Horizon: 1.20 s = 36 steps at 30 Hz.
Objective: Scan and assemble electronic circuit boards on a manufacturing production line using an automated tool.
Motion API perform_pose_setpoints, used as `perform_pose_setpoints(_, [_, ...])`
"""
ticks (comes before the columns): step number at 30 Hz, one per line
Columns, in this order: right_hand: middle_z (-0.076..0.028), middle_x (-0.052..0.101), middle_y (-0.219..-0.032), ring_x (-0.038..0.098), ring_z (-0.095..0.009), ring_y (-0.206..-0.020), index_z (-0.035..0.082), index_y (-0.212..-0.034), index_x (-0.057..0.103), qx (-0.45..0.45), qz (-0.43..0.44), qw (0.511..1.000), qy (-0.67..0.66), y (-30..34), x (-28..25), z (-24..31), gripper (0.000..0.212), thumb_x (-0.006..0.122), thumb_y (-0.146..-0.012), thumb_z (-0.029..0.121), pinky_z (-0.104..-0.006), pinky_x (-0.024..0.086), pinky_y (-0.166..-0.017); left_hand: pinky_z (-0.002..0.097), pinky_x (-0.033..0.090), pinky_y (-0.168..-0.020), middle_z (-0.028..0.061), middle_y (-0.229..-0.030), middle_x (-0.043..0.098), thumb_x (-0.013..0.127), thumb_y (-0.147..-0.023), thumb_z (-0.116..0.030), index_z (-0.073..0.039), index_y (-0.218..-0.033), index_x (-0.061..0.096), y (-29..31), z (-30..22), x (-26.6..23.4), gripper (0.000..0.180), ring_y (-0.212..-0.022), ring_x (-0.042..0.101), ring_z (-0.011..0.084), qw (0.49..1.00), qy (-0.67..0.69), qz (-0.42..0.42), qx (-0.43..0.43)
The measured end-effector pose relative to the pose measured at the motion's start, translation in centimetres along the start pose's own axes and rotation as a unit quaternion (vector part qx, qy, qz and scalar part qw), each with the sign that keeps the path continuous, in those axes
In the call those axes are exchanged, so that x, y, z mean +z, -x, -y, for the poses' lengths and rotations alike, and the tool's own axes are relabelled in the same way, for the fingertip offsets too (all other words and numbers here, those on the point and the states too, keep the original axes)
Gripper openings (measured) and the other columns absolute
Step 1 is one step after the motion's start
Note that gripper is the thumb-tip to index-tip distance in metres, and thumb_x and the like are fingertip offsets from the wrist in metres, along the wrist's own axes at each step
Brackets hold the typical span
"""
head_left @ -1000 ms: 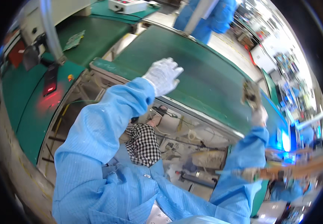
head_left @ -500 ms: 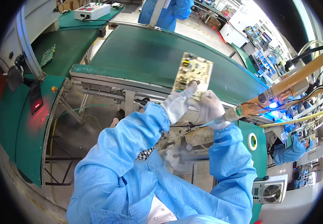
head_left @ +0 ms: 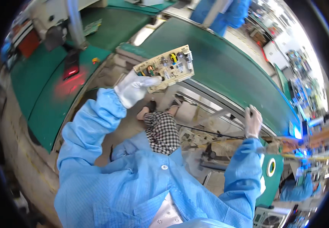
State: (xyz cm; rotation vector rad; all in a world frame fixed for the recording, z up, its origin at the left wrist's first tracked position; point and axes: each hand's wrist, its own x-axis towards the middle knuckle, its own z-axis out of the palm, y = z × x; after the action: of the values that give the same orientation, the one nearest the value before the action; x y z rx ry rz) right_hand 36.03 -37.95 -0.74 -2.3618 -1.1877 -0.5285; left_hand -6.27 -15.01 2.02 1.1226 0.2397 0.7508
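My left hand [head_left: 131,89], in a white glove, grips the lower left end of a cream circuit board [head_left: 171,68]. The thumb lies over its face and the other fingers are behind it. Yellow, black and white components show on the board, which is tilted above the near edge of a green conveyor belt [head_left: 225,68]. Further right, my gloved right hand [head_left: 252,122] is apart from the board, by the belt's near edge. Its fingers are bent together; a small dark spot shows between them, too unclear to name.
A scanner [head_left: 71,66] casts red light on the green table [head_left: 39,95] at left. Another circuit board [head_left: 92,27] lies on the green surface behind. A tape roll [head_left: 271,167] sits on a green surface at right. A co-worker in blue [head_left: 221,15] stands beyond the belt.
The circuit board has moved left with my left hand and turned. My right hand has come away from it to the right. The view has swung, bringing the scanner closer to the middle.
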Motion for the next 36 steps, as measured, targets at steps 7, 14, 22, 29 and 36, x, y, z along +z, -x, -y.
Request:
perform_pose_setpoints(7, [-0.016, 0.060, -0.122, 0.053, -0.029, -0.118, 0.005, -0.116, 0.064, 0.017, 0.053, 0.998, -0.023, 0.1, -0.5, -0.2, 0.035, 0.058, -0.092, 0.029, -0.0370, 0.038, -0.103, 0.0341, 0.050, -0.093, 0.0147, -0.125, 0.057, 0.059, -0.080, 0.004, 0.003, -0.135, 0.044, 10.9, -8.7, -7.3, 0.057, -0.107, 0.062, 0.0221, 0.978, -0.039, -0.204, 0.028])
perform_pose_setpoints(14, [-0.020, 0.058, -0.125, 0.051, -0.032, -0.119, 0.001, -0.122, 0.059, -0.003, 0.052, 0.999, 0.006, 0.5, -0.1, 0.4, 0.040, 0.052, -0.096, 0.030, -0.0383, 0.038, -0.102, 0.0371, 0.053, -0.089, 0.0182, -0.109, 0.064, 0.059, -0.084, -0.004, 0.008, -0.118, 0.054, 18.0, -12.9, -12.9, 0.037, -0.095, 0.066, 0.0271, 0.933, -0.010, -0.358, 0.044])
perform_pose_setpoints(22, [-0.019, 0.055, -0.129, 0.049, -0.030, -0.123, 0.001, -0.123, 0.058, 0.006, 0.047, 0.999, 0.022, 0.8, 0.1, 0.7, 0.039, 0.050, -0.096, 0.028, -0.0372, 0.036, -0.105, 0.0335, 0.053, -0.087, 0.0134, -0.105, 0.066, 0.060, -0.085, -0.012, 0.006, -0.113, 0.058, 19.3, -13.8, -15.9, 0.033, -0.092, 0.066, 0.0223, 0.918, -0.037, -0.389, 0.065])
perform_pose_setpoints(29, [-0.020, 0.055, -0.128, 0.049, -0.031, -0.122, 0.000, -0.124, 0.057, -0.019, 0.042, 0.998, 0.030, 0.7, 0.7, -0.4, 0.041, 0.048, -0.097, 0.030, -0.0376, 0.037, -0.104, 0.0335, 0.053, -0.087, 0.0143, -0.108, 0.065, 0.059, -0.085, -0.011, 0.007, -0.115, 0.056, 19.1, -14.0, -16.4, 0.036, -0.094, 0.066, 0.0229, 0.917, -0.037, -0.393, 0.050])
perform_pose_setpoints(36, [-0.019, 0.054, -0.130, 0.048, -0.030, -0.123, 0.001, -0.125, 0.056, -0.019, 0.046, 0.998, 0.027, 0.8, 0.6, -0.5, 0.043, 0.046, -0.098, 0.033, -0.0372, 0.036, -0.105, 0.0341, 0.053, -0.088, 0.0147, -0.107, 0.065, 0.058, -0.085, -0.010, 0.007, -0.116, 0.056, 19.5, -13.4, -18.5, 0.035, -0.094, 0.066, 0.0243, 0.910, -0.047, -0.408, 0.051])
